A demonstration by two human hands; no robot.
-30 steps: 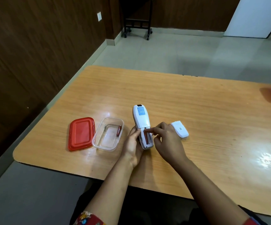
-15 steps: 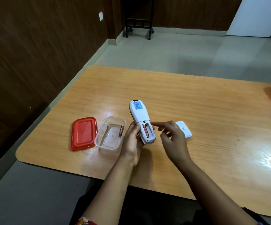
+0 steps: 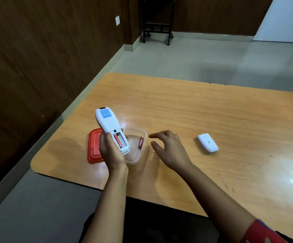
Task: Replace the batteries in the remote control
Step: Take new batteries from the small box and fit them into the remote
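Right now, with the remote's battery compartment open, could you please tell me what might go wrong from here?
The left hand holds the remote tilted and uncovered, so the seated battery might slip out.
The spare battery in the clear container could go in reversed; polarity marks are unreadable here.
The cover lies apart, beyond the open right hand, and might be overlooked.
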